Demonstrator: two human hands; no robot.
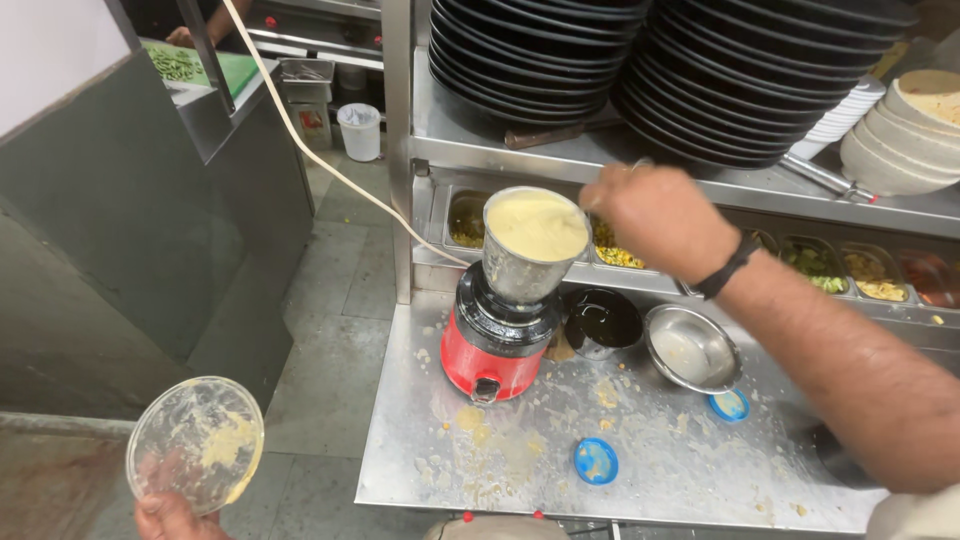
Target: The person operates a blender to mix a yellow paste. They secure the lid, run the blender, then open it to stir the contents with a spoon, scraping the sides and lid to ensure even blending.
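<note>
from the head camera, the left hand (pixel 168 517) grips a clear round lid (pixel 196 444) by its lower edge, low over the floor, well left of the steel counter (pixel 650 470); its inside is smeared with pale yellow paste. the right hand (pixel 655 215) is closed at the rim of the steel jar (pixel 530 245) (filled near the brim with smooth yellow paste), seated on the red mixer base (pixel 493 345). a small steel bowl (pixel 692 347) stands nearby.
</note>
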